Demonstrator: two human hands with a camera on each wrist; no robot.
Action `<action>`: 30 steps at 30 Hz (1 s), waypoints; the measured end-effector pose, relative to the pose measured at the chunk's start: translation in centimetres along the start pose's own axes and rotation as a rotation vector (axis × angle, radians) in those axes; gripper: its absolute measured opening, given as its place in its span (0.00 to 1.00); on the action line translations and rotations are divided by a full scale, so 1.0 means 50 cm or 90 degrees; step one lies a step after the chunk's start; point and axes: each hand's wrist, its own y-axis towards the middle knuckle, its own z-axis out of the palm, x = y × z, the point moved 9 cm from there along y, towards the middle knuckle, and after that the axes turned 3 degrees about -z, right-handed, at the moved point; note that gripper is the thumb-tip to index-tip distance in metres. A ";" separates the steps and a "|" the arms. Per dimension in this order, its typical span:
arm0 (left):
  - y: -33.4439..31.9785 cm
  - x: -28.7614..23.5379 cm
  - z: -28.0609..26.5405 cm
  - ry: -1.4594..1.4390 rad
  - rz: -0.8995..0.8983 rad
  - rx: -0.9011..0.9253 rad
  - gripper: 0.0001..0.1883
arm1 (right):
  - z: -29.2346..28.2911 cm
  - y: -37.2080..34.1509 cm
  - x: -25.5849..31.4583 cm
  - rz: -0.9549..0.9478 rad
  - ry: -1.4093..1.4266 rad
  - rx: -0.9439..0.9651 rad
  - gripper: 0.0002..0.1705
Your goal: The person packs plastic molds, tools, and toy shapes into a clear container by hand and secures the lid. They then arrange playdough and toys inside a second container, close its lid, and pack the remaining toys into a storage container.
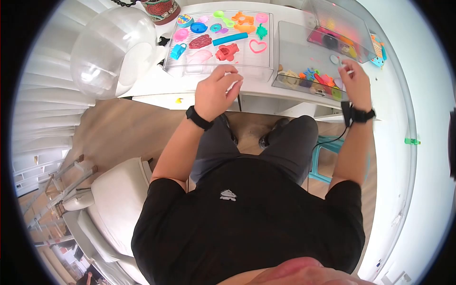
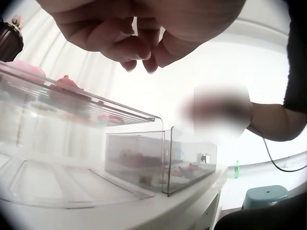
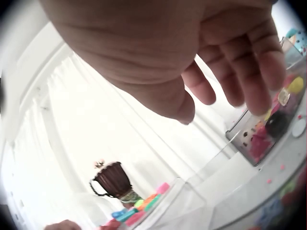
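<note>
My left hand (image 1: 217, 91) hovers in front of the near edge of a clear tray (image 1: 256, 72), its fingers loosely bent with nothing between them. On that tray lie a blue rolling pin (image 1: 231, 39), a pink heart cutter (image 1: 258, 46), a red airplane-shaped piece (image 1: 227, 52), a dark red textured piece (image 1: 200, 42) and a green spoon (image 1: 223, 18). My right hand (image 1: 357, 86) is over the right end of a clear bin (image 1: 299, 45); in the right wrist view its relaxed fingers (image 3: 254, 91) hold nothing. Small colourful toys (image 1: 316, 78) lie along the bin's near side.
A second clear box (image 1: 339, 23) with toys stands at the back right. Left of the tray is a large transparent ball (image 1: 114, 52), with a drum (image 3: 112, 179) behind. A teal stool (image 1: 327, 159) stands under the right arm, and a cable (image 1: 330, 141) hangs from that wrist.
</note>
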 end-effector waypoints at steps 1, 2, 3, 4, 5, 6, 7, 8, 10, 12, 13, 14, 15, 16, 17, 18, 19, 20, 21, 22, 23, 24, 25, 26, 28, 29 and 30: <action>-0.006 -0.008 0.005 -0.031 0.013 0.015 0.07 | 0.001 0.039 -0.030 -0.007 -0.051 0.037 0.19; -0.011 -0.014 0.010 -0.054 0.014 0.029 0.06 | 0.010 0.075 -0.057 0.012 -0.098 0.087 0.21; -0.014 -0.018 0.014 -0.056 0.018 0.030 0.06 | 0.020 0.110 -0.084 0.030 -0.145 0.136 0.23; -0.018 -0.021 0.021 -0.073 0.023 0.047 0.06 | 0.028 0.147 -0.122 0.033 -0.145 0.133 0.23; -0.020 -0.026 0.028 -0.091 0.029 0.062 0.06 | 0.057 0.179 -0.166 0.005 -0.223 0.173 0.24; -0.019 -0.034 0.028 -0.105 0.035 0.059 0.06 | 0.081 0.200 -0.193 -0.022 -0.301 0.213 0.24; -0.020 -0.041 0.029 -0.106 0.040 0.058 0.06 | 0.086 0.216 -0.187 -0.021 -0.302 0.207 0.24; -0.020 -0.044 0.035 -0.112 0.032 0.073 0.06 | 0.111 0.224 -0.186 -0.040 -0.409 0.273 0.24; -0.021 -0.054 0.043 -0.127 0.010 0.108 0.06 | 0.137 0.249 -0.206 -0.057 -0.517 0.333 0.23; -0.021 -0.068 0.044 -0.130 0.022 0.112 0.06 | 0.184 0.262 -0.257 -0.014 -0.540 0.413 0.21; -0.022 -0.074 0.045 -0.133 0.028 0.117 0.06 | 0.205 0.271 -0.278 -0.014 -0.541 0.409 0.21; -0.021 -0.080 0.043 -0.128 0.013 0.107 0.05 | 0.222 0.277 -0.314 0.015 -0.588 0.416 0.22; -0.024 -0.085 0.042 -0.126 0.015 0.104 0.05 | 0.226 0.281 -0.326 0.043 -0.635 0.425 0.24; -0.029 -0.086 0.044 -0.131 0.015 0.106 0.05 | 0.236 0.277 -0.334 0.044 -0.609 0.465 0.24; -0.034 -0.087 0.047 -0.135 0.015 0.108 0.05 | 0.237 0.282 -0.337 0.040 -0.610 0.462 0.24; -0.035 -0.092 0.047 -0.135 0.032 0.101 0.04 | 0.245 0.277 -0.341 0.057 -0.603 0.506 0.25; -0.038 -0.093 0.045 -0.131 0.030 0.097 0.04 | 0.255 0.268 -0.345 0.075 -0.594 0.553 0.25; -0.042 -0.092 0.050 -0.131 0.021 0.119 0.04 | 0.254 0.270 -0.341 0.085 -0.562 0.536 0.25; -0.044 -0.089 0.058 -0.131 0.012 0.141 0.04 | 0.256 0.274 -0.338 0.081 -0.563 0.535 0.25; -0.044 -0.086 0.061 -0.130 0.010 0.139 0.04 | 0.256 0.274 -0.339 0.088 -0.563 0.531 0.25; -0.045 -0.086 0.063 -0.138 0.023 0.133 0.05 | 0.255 0.272 -0.341 0.097 -0.562 0.527 0.24; -0.045 -0.088 0.064 -0.146 0.037 0.128 0.06 | 0.258 0.268 -0.344 0.096 -0.562 0.527 0.24; -0.044 -0.087 0.067 -0.146 0.036 0.127 0.06 | 0.257 0.268 -0.346 0.105 -0.563 0.504 0.25; -0.042 -0.089 0.067 -0.152 0.047 0.124 0.05 | 0.253 0.271 -0.347 0.112 -0.564 0.479 0.26; -0.038 -0.095 0.069 -0.159 0.057 0.118 0.05 | 0.253 0.265 -0.341 0.099 -0.583 0.503 0.28; -0.037 -0.097 0.070 -0.158 0.057 0.121 0.05 | 0.256 0.257 -0.338 0.087 -0.600 0.528 0.30; -0.035 -0.099 0.070 -0.156 0.059 0.123 0.05 | 0.250 0.252 -0.332 0.086 -0.601 0.526 0.30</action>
